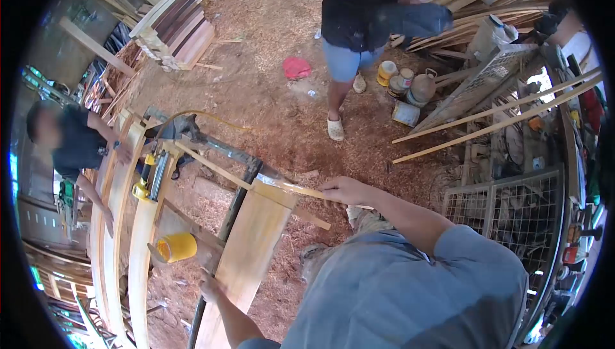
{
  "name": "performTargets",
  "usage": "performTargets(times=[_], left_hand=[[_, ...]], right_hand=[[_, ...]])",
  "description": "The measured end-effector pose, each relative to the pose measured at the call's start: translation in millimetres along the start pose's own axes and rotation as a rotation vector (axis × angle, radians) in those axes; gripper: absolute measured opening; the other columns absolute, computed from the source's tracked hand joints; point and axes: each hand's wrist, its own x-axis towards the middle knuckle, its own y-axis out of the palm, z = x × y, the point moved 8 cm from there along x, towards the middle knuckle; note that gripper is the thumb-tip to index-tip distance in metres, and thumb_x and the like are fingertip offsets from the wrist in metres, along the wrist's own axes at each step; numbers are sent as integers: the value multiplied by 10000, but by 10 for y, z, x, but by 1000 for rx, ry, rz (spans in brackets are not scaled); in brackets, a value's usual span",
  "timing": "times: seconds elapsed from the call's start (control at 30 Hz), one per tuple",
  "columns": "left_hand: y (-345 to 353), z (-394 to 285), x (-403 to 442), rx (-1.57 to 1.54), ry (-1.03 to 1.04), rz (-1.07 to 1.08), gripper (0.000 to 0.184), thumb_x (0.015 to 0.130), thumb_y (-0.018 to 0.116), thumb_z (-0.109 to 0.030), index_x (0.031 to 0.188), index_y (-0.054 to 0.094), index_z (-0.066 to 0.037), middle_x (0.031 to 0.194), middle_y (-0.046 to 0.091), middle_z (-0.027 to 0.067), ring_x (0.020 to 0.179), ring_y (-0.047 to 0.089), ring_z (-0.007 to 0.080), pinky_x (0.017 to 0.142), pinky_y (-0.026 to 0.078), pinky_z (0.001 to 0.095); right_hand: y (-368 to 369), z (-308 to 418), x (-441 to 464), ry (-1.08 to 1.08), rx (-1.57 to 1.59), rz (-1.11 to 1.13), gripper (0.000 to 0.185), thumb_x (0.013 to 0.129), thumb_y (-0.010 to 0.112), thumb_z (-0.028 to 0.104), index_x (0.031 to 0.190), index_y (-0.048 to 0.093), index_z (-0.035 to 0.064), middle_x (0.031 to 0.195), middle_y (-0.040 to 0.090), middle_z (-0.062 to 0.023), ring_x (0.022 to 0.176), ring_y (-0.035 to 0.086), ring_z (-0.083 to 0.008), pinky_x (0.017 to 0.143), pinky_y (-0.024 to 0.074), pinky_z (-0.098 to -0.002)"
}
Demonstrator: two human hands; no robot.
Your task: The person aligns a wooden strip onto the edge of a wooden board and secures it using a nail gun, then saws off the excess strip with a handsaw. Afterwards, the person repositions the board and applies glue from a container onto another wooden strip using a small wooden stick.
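Observation:
A wide wooden board [246, 246] slants across the lower middle, resting by a dark metal bar [234, 208]. My left hand [210, 286] is at the board's left edge, its fingers bent around that edge. Past the board's far end, my right hand [347, 191] is closed on a thin pale strip [301, 189] lying across that end; its material is not clear. A narrow wooden batten [211, 168] runs diagonally beneath or beside the board's far end. To the left of the board sits a yellow container [176, 247].
At left, a person [80, 137] rests hands on long curved planks [118, 221]. A yellow-and-grey tool [150, 179] lies on another plank. Ahead, someone in blue shorts [355, 29] stands near several buckets [402, 80]. Long battens [493, 115] and a wire-mesh frame [506, 205] occupy the right.

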Motion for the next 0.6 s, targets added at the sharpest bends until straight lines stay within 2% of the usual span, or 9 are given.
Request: performTargets(times=[0.07,0.17,0.27,0.33,0.4,0.43,0.47,0.53,0.6], left_hand=[[4,-13,-11,-43,-53,63,881,921,339,-753,1164,682,21,1120,699,246,1101,634,426,980,441,520],[-40,65,-20,-30,-20,-51,889,919,341,-756,1141,688,32,1122,695,254,1089,644,418,963,455,523],[-13,-19,-40,14,-69,146,909,911,360,-759,1226,633,48,1193,671,247,1123,634,401,952,477,522],[110,26,26,11,-126,282,920,899,364,-775,1227,633,42,1190,673,244,1123,633,407,969,476,510],[780,357,507,310,459,-6,916,879,379,-799,1166,670,21,1125,694,245,1088,650,414,970,479,502],[593,585,462,138,166,38,901,872,395,-800,1150,679,9,1104,700,243,1079,651,420,970,479,501],[383,343,310,-46,-111,69,886,864,411,-801,1134,688,-3,1082,706,241,1070,653,425,970,480,499],[59,108,77,-5,-155,114,866,860,432,-793,1142,680,-13,1098,702,243,1079,648,428,957,483,502],[82,144,100,-17,-159,97,861,860,442,-787,1136,679,-7,1106,699,246,1081,646,429,952,484,502]], right_hand=[[-40,49,-21,-10,8,-11,396,994,562,243,1334,620,50,913,698,-28,713,591,-96,613,487,-257],[-12,80,-64,-23,32,-14,389,988,574,230,1322,625,38,923,694,-26,716,591,-100,620,484,-265],[12,-198,-19,-29,109,-76,381,982,590,222,1302,629,19,910,686,-27,718,590,-101,615,479,-263],[8,-219,-52,-24,163,-76,377,980,598,220,1291,631,9,897,680,-28,718,590,-100,608,474,-255],[103,-143,-133,40,319,-39,370,989,588,210,1289,624,-4,880,672,-42,722,602,-101,609,484,-255],[220,-88,-154,64,315,34,370,989,588,210,1289,624,-4,880,672,-42,722,602,-101,609,484,-255],[171,-46,-180,92,334,-3,370,995,575,198,1303,613,-4,879,672,-48,728,610,-105,622,492,-260],[167,-86,-184,143,346,-18,371,1001,561,187,1317,602,-3,878,671,-55,734,618,-108,635,500,-264],[202,-106,-161,139,427,17,381,1009,534,165,1350,574,-2,878,673,-65,715,626,-115,630,510,-272]])
